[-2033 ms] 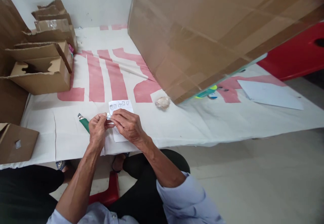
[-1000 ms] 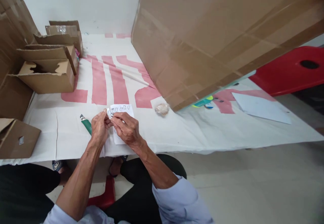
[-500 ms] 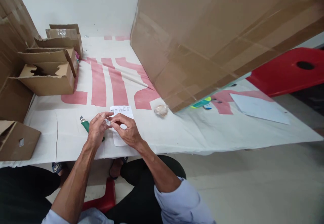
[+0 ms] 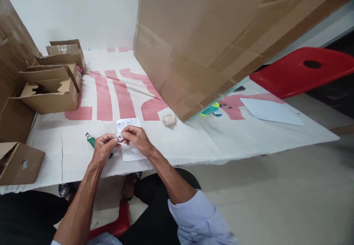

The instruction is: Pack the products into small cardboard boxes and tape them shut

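Observation:
Between my fingertips is a small, pale, clear-looking piece point(image 4: 118, 136), too small to name, perhaps with a dark part at its lower edge. My left hand point(image 4: 104, 147) pinches it from the left, and my right hand point(image 4: 136, 138) pinches it from the right. Both hands are above a white paper sheet point(image 4: 134, 153) with small drawn shapes along its top. Partly hidden behind my left hand lies a green-handled utility knife point(image 4: 90, 139). A small clear plastic bag point(image 4: 169, 120) with something pale brown in it rests right of the paper.
Several open cardboard boxes point(image 4: 52, 97) line the table's left side, with another box point(image 4: 23, 164) at the front left. A big taped carton point(image 4: 188, 49) stands at the back right. Beyond it are a white sheet point(image 4: 271, 112) and a red stool point(image 4: 301, 71).
The view has shifted a little. My fingers have turned the small piece, which now lies flatter between both hands, and my left fingers have lowered.

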Motion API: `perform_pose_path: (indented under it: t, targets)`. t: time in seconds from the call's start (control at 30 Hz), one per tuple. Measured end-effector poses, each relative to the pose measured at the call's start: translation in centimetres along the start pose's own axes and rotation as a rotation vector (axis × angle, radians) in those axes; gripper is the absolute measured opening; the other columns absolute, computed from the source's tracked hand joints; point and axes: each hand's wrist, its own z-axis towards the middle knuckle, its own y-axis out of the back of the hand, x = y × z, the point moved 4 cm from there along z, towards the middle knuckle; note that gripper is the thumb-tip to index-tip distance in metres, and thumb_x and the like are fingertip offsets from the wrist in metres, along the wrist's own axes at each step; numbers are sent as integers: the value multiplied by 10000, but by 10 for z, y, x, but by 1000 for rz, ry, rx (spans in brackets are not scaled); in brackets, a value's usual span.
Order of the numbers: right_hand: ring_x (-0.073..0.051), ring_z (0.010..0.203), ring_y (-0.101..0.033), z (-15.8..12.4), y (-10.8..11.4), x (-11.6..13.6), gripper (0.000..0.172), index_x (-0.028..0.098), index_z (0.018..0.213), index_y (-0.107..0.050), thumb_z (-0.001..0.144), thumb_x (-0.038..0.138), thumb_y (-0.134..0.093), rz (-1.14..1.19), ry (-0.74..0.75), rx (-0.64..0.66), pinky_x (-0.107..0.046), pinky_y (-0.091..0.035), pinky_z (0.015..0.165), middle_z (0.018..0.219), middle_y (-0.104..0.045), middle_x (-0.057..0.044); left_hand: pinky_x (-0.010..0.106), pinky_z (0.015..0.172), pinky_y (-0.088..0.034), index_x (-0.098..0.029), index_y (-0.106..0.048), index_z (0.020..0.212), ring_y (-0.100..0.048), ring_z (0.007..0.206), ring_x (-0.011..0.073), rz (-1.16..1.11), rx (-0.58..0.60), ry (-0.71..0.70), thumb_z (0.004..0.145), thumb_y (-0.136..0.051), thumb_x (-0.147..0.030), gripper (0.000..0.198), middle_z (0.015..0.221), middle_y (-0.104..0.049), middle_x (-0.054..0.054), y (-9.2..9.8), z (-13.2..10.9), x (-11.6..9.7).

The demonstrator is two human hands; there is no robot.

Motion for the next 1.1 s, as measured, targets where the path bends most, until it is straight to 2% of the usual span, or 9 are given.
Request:
perform_pose_path:
  t: [0.13,0.23,0.4,0.53,0.63,0.73,0.83,1.0,1.1]
  targets:
    - [-118,562,-556,1,0,-3,248,203,751,-678,790,435,-757,-33,-23,35,-260,-457,554,630,-652,19,305,719,-605,-165,-795,760,-745,747,200,108,10,-2,593,-997,-465,398,774,-809,79,1,-3,-9]
    - [-117,565,-559,3,-1,-4,252,201,760,-679,787,442,-748,-53,-37,65,-255,-460,552,630,-643,23,292,694,-592,-173,-793,711,-711,688,179,220,13,-5,602,-963,-410,311,719,-789,64,2,-6,-17]
    - [-144,628,-612,6,14,1,258,206,812,-649,833,457,-704,-104,-7,69,-265,-492,585,681,-660,12,286,669,-579,-170,-810,714,-728,725,197,312,47,18,662,-891,-360,213,814,-820,101,6,-13,-24]
    - [-139,658,-564,8,39,9,170,216,819,-600,884,372,-621,-366,59,67,-266,-453,641,698,-603,36,277,620,-534,-173,-807,773,-717,683,206,341,93,16,692,-859,-314,171,751,-795,83,4,-21,-21]
    - [-142,663,-520,18,46,16,102,226,815,-564,903,265,-530,-650,42,133,-265,-396,656,691,-560,47,262,598,-472,-179,-815,803,-643,624,173,501,161,-91,742,-770,-252,106,724,-762,53,-3,-28,-20]
    - [-154,697,-521,33,37,24,130,217,831,-599,913,174,-507,-947,-4,295,-272,-342,662,725,-608,20,270,641,-465,-193,-810,792,-596,637,159,669,219,-283,752,-683,-155,138,777,-752,44,-10,-36,-24]
    - [-170,743,-553,46,23,30,176,211,861,-663,949,146,-525,-1219,-67,425,-288,-309,662,827,-701,-24,287,686,-480,-199,-802,806,-601,665,170,721,246,-364,763,-639,-115,188,800,-743,49,-9,-42,-26]
    - [-218,911,-672,61,10,32,243,211,1001,-751,1008,153,-515,-1481,-191,476,-288,-350,679,1039,-790,-81,292,700,-488,-188,-783,857,-639,719,185,771,306,-399,798,-599,-80,221,839,-733,62,-1,-44,-22]
    - [-247,997,-712,60,3,29,254,203,1017,-770,990,121,-532,-1541,-191,518,-293,-407,720,1107,-805,-109,314,779,-534,-176,-779,871,-686,805,209,835,331,-444,784,-589,-45,247,896,-751,88,0,-50,-19]
